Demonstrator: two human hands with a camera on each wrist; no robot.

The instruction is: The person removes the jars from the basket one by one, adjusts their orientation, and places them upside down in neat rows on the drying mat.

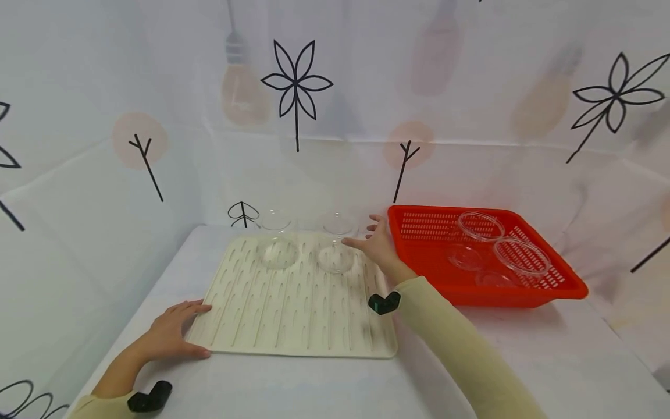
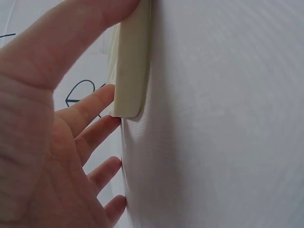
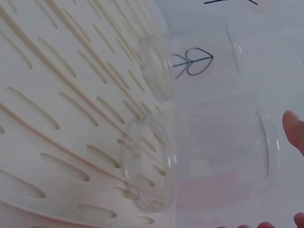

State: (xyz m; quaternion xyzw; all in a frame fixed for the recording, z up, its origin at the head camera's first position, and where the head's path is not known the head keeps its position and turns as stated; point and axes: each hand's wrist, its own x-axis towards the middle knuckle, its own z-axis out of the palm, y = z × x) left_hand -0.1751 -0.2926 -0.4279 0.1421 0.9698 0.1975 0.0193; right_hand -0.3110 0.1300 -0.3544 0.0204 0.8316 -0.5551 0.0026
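At centre, a clear container (image 1: 335,256) is being supported by a cream mat (image 1: 285,320) near the empty, spread right hand (image 1: 379,245), the mat's left edge being touched by the unclenched left hand (image 1: 173,333), gentle handling probably being needed against tipping.

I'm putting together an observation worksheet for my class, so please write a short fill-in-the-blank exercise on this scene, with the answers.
1. The slotted basket is coloured ____.
2. Standing on the cream mat are exactly ____ clear containers.
3. In the head view, the basket is to the ____ of the mat.
4. Of the mat and the basket, the one that the left hand touches is the ____.

Missing words: red; two; right; mat.
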